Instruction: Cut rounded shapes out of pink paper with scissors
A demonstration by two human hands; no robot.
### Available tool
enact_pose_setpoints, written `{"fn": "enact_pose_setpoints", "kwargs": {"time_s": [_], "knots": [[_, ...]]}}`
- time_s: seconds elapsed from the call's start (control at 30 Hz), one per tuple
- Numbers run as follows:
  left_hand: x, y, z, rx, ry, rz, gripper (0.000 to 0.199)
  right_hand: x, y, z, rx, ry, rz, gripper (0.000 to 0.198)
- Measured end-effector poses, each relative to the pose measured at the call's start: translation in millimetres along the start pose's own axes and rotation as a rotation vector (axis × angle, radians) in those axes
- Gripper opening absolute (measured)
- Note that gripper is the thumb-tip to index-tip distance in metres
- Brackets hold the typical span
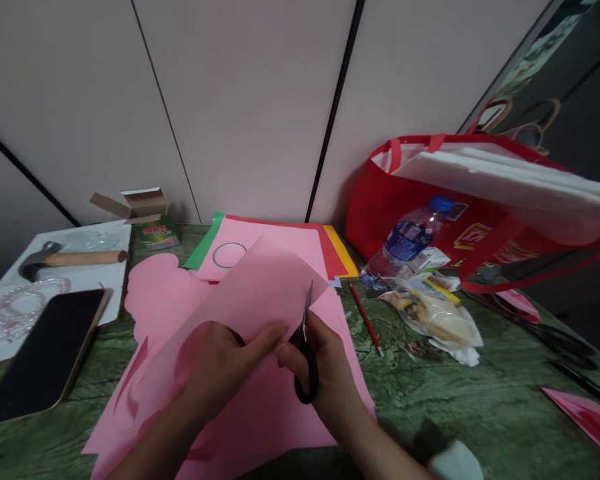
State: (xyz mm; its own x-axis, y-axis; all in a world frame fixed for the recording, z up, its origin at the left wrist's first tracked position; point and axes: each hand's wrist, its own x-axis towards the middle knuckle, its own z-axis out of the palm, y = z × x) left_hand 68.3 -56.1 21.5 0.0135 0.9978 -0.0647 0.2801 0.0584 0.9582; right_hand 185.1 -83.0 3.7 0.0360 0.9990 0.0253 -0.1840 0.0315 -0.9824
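A sheet of pink paper [265,280] is lifted off the table, and my left hand [225,353] grips its near edge with the thumb on top; the other fingers are partly behind the sheet. In my right hand [325,360] is a pair of black-handled scissors [307,367], my thumb and fingers around the handles. Their blades point away from me at the right part of the raised sheet. Whether the blades are parted I cannot tell. More pink paper [275,420], some with curved cut edges, lies beneath both hands.
Coloured sheets [337,250] lie at the back by the wall. To the right are a red pencil [366,320], a tilted water bottle [405,243], a plastic packet [437,317] and a red bag [375,213]. A phone [45,353], a hammer [80,258] and a small box [155,230] are left.
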Motion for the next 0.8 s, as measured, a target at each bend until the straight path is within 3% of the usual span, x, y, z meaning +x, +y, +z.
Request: {"fn": "enact_pose_setpoints", "kwargs": {"time_s": [0.27,0.6,0.8], "knots": [[-0.6,6.4,-2.4,0.046,-0.042,-0.048,0.037,-1.9,4.9,-1.0,0.015,0.011,0.007,0.028],[0.5,9.6,-4.9,0.046,-0.055,-0.085,0.032,0.4,2.9,-0.6,0.005,0.011,0.025,0.023],[0.6,15.6,-5.2,-0.059,-0.040,0.006,0.031,-0.6,7.6,0.1,0.005,0.022,0.031,0.019]]}}
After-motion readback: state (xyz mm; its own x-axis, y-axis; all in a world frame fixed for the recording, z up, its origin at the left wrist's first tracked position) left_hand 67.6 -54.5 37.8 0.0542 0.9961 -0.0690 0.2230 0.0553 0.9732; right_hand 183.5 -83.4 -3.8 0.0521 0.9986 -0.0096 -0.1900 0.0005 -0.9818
